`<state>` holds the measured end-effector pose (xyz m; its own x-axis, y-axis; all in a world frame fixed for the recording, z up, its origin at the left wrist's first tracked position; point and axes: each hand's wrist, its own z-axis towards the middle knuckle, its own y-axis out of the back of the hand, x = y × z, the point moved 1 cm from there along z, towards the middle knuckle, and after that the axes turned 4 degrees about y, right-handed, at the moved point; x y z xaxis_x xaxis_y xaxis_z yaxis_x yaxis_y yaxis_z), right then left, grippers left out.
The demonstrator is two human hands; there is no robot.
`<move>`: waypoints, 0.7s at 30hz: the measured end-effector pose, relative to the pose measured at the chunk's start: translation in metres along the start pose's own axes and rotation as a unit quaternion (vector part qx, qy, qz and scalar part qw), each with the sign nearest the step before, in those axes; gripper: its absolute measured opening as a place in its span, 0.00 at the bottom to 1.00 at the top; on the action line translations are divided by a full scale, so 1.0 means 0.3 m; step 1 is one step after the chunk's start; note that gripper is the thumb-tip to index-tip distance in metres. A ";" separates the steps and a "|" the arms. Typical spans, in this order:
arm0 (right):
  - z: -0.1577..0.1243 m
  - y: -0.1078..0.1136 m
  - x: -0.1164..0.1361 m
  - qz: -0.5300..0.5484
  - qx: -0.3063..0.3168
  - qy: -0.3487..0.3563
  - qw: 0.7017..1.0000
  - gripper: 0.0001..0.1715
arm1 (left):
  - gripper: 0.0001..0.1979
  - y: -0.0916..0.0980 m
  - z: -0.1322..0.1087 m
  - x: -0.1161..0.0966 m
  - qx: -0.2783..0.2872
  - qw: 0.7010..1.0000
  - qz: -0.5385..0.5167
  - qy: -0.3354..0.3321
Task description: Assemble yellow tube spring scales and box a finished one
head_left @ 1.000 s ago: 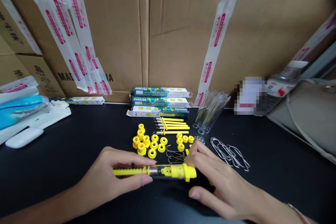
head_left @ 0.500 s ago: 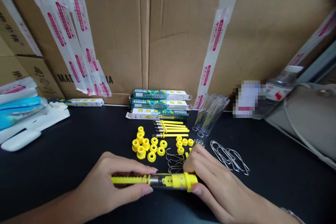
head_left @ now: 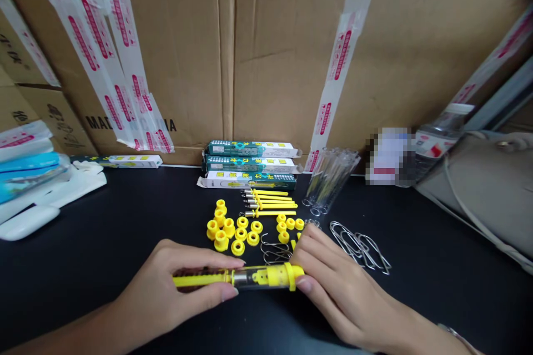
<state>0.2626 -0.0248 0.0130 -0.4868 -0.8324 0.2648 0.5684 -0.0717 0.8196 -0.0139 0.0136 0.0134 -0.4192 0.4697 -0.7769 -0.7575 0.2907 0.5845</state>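
Note:
A clear tube (head_left: 250, 277) with yellow and metal parts inside lies level between my hands. My left hand (head_left: 179, 288) is wrapped round its left part, thumb below and fingers above. At the tube's right end sits a yellow flanged cap (head_left: 290, 276), pinched by my right hand (head_left: 333, 283) between thumb and curled fingers. Just behind the tube are thin metal hooks (head_left: 275, 252), partly hidden by my right hand. Yellow rings (head_left: 241, 234) and yellow collars (head_left: 220, 240) stand on the black table (head_left: 137, 205) beyond my left hand.
Yellow rods (head_left: 270, 202) lie before small printed boxes (head_left: 250, 163). Clear tubes (head_left: 331, 180) and large wire hooks (head_left: 360, 247) are to the right, near a bottle (head_left: 441, 133) and grey bag (head_left: 478, 188). White and blue packaging (head_left: 33, 177) lies left; cardboard (head_left: 283, 55) stands behind.
The view has shifted slightly. My hands and the tube sit a little higher and further left in the picture, with both grips kept.

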 end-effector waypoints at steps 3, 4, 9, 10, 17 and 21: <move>-0.002 -0.006 0.000 0.004 -0.001 -0.007 1.000 0.21 | 0.11 0.001 -0.001 -0.013 -0.016 0.999 0.002 -0.035; -0.002 -0.006 0.000 0.006 -0.004 -0.010 1.000 0.22 | 0.11 0.001 -0.002 -0.016 -0.020 0.999 0.004 -0.037; -0.007 -0.001 0.001 0.013 -0.030 -0.028 0.999 0.16 | 0.11 0.004 0.000 -0.014 -0.028 1.000 0.007 -0.004; -0.008 0.000 0.000 0.018 -0.031 -0.026 0.999 0.15 | 0.10 0.004 0.000 -0.010 -0.025 1.000 0.004 0.000; -0.011 0.001 -0.010 0.064 -0.017 -0.013 0.998 0.03 | 0.11 0.006 0.001 0.006 -0.007 1.000 -0.017 0.014; -0.009 -0.005 -0.015 0.066 -0.015 -0.017 0.998 0.06 | 0.16 0.008 -0.005 -0.001 -0.031 0.999 -0.003 -0.041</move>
<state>0.2657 -0.0223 0.0092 -0.4276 -0.8167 0.3875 0.6487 0.0213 0.7607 -0.0164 0.0129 0.0146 -0.3749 0.5357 -0.7566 -0.7900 0.2424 0.5632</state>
